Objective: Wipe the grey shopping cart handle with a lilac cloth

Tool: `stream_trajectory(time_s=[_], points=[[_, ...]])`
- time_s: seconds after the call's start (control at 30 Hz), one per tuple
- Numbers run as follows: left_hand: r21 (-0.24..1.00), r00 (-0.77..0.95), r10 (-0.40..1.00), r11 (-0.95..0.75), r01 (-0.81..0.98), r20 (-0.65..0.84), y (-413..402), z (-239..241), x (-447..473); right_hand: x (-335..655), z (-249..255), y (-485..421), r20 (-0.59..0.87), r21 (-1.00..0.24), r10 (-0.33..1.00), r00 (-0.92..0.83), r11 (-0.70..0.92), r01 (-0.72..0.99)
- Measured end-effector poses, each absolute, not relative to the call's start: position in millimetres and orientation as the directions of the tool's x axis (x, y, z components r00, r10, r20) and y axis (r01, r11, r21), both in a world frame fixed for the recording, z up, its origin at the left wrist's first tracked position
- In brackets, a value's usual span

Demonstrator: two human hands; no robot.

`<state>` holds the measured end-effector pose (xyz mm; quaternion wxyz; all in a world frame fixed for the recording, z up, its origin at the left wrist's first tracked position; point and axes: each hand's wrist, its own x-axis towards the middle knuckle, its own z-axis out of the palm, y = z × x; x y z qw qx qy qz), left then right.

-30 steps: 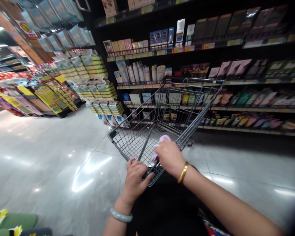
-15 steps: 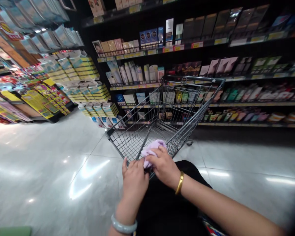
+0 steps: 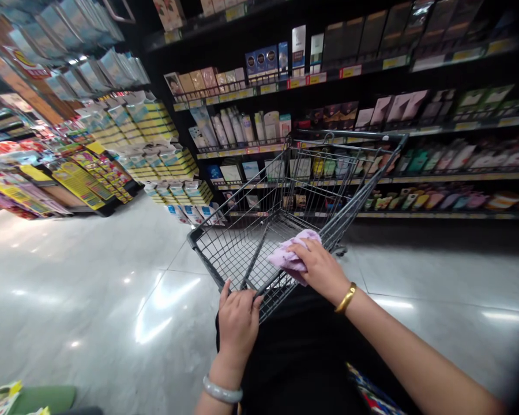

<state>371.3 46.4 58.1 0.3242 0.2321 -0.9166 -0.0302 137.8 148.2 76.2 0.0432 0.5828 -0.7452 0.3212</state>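
A dark wire shopping cart [image 3: 225, 256] stands in front of me, its near corner close to my body. My left hand [image 3: 239, 314] is closed over the rim at that near corner. In my right hand [image 3: 322, 268] is a light purple cloth [image 3: 292, 253], bunched up and pressed against the cart's right top rail. The fingers lie over the cloth, and the part of the rail under it is hidden. Through the mesh the cart's wire floor shows, with a dark bar lying across it.
Behind the cart runs a dark shelf [image 3: 259, 151] stocked with boxes, bottles and tubes. Yellow-striped packs [image 3: 149, 124] hang in a display at left, with a snack rack [image 3: 82, 178] further back. A green bin [image 3: 43, 399] sits at the bottom left on the shiny floor [image 3: 112, 276].
My right hand has slid the cloth away from the near corner, forward and right along the rail. The left hand stays on the corner rim. My view has shifted slightly.
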Motion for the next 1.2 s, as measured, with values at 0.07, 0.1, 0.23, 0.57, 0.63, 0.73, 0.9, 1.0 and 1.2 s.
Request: stream_trajectory(time_s=[0.07,0.1,0.23,0.57,0.63,0.73,0.9,1.0,1.2], points=[[0.209,-0.688,-0.444,0.892,-0.401,0.574,46,58,377,131,79,150,0.414,-0.428,-0.844,-0.340,0.149,-0.892],[0.207,-0.691,-0.439,0.894,-0.396,0.574,45,59,381,130,81,150,0.395,-0.425,-0.852,-0.343,0.162,-0.891],[0.204,-0.712,-0.429,0.901,-0.384,0.556,40,61,397,140,96,147,0.298,-0.371,-0.900,-0.317,0.196,-0.908],[0.253,-0.771,-0.479,0.877,-0.408,0.419,-1,65,416,196,111,124,0.234,-0.300,-0.940,-0.250,0.175,-0.938],[0.247,-0.778,-0.464,0.886,-0.393,0.425,-13,62,415,224,111,111,0.253,-0.330,-0.958,-0.137,0.048,-0.943],[0.229,-0.783,-0.439,0.899,-0.374,0.442,-29,62,412,247,110,95,0.302,-0.354,-0.949,-0.094,-0.020,-0.935],[0.220,-0.817,-0.460,0.887,-0.406,0.348,-46,68,408,196,100,107,0.294,-0.393,-0.925,-0.240,0.112,-0.913],[0.226,-0.823,-0.468,0.882,-0.414,0.321,-55,70,403,168,89,117,0.334,-0.400,-0.851,-0.407,0.263,-0.878],[0.188,-0.803,-0.520,0.854,-0.485,0.291,-71,69,390,222,73,76,0.415,-0.338,-0.867,-0.275,0.134,-0.932]])
